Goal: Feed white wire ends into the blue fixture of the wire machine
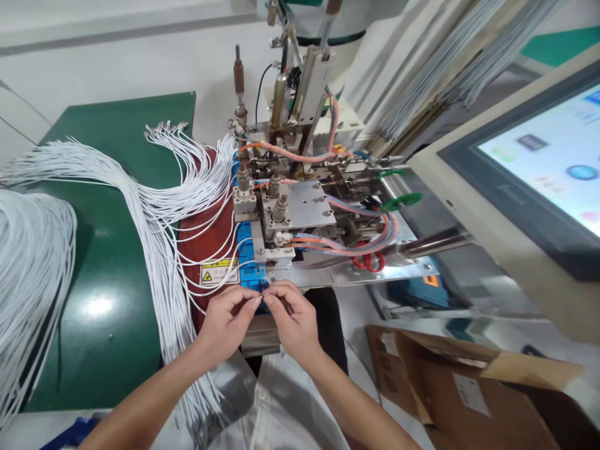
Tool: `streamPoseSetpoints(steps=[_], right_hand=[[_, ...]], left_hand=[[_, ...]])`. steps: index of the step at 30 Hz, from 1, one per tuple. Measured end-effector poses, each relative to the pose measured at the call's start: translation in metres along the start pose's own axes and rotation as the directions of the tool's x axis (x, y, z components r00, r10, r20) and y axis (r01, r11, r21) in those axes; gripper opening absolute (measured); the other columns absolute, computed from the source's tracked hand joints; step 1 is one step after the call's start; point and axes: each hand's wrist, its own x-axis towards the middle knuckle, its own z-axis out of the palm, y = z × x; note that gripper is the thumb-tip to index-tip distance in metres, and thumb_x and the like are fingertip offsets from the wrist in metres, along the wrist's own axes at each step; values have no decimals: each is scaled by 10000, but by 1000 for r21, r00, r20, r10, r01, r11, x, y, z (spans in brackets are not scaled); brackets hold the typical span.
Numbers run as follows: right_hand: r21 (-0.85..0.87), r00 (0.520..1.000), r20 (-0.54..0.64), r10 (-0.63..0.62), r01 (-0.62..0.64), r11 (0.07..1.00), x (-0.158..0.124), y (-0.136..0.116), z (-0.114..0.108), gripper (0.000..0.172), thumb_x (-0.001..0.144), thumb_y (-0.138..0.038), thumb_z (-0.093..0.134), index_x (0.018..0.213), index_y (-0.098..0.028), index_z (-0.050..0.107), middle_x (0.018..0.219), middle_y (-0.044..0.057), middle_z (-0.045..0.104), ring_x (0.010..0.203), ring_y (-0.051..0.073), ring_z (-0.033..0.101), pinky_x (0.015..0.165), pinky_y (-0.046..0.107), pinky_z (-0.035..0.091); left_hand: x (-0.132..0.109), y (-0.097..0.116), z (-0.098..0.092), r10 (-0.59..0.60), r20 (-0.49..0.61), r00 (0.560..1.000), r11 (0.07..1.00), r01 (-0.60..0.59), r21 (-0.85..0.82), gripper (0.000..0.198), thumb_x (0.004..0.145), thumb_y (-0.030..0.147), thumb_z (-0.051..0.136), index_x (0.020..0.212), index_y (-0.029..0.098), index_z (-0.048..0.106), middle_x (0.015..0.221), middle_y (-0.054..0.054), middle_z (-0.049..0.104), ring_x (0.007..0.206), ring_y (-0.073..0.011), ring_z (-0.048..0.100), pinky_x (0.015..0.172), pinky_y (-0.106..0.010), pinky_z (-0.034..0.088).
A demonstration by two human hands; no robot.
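My left hand and my right hand meet fingertip to fingertip at the front edge of a small machine. Both are pinched on the metal-tipped end of a thin white wire, just in front of the blue fixture block. White wires fan out from the fixture to the left, over a red pad with a yellow warning label. What the fingertips enclose is too small to see fully.
A green table top holds a thick bundle of white wires at the left. A touch screen stands at the right. An open cardboard box lies at the lower right. More wires hang behind the machine.
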Motion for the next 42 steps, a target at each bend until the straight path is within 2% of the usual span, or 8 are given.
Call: streamPoseSetpoints(steps=[4,14,24,29,33,36,39,42], right_hand=[[-3,1000,4,26,-26,1000,-1,2,0,94,781,-155,546,712,-192,599,726,14,561,683,141,545,643,265,433],[25,991,114,62,-65,998,6,-5,-4,114,792,-150,512,717,-186,590,728,15,552,702,144,533,658,269,422],[-47,983,165,77,-70,996,12,-12,-8,119,785,-184,515,680,-180,570,690,11,534,665,141,516,623,255,411],[-157,965,247,91,-53,986,18,-10,-10,122,773,-178,530,667,-177,589,684,14,560,653,139,525,597,245,411],[-145,996,55,74,-65,987,13,-5,-5,79,778,-193,545,747,-178,615,740,28,591,678,144,562,599,247,443],[-161,994,-96,-58,42,986,3,-2,0,84,784,-172,531,772,-187,613,762,33,591,717,152,576,645,269,469],[-235,975,-92,-204,178,956,-3,-4,3,79,750,-157,568,788,-190,629,758,40,599,697,156,584,632,279,481],[-284,968,-86,-236,204,937,-2,-8,5,41,721,-166,611,742,-190,636,710,35,599,657,157,583,607,280,483]], left_hand=[[2,-3,-2,-91,75,993,994,95,-57,177,807,306,520,769,157,607,610,14,533,575,-106,501,569,-211,423],[5,2,-6,-189,164,968,964,214,-155,186,779,302,519,715,145,597,545,27,517,516,-93,445,537,-207,366],[6,-4,-10,-150,203,968,971,183,-156,150,766,278,561,780,143,625,614,10,556,557,-98,498,564,-210,402],[6,-3,-9,-31,147,989,998,39,-47,104,756,231,574,714,165,643,692,-13,595,649,-121,529,616,-222,425],[4,-2,-4,-87,39,995,989,91,-113,101,746,251,596,739,155,627,661,-4,587,602,-110,529,580,-215,434],[3,-3,0,-148,-45,988,978,139,-154,115,744,265,595,741,151,614,627,8,577,572,-104,529,541,-202,436],[3,-6,2,-139,-88,986,979,124,-159,110,733,263,598,730,155,618,662,-1,604,608,-112,552,576,-207,454],[3,-8,3,-112,-101,989,984,96,-148,85,726,234,589,734,157,622,706,-12,621,664,-126,573,636,-221,464]])
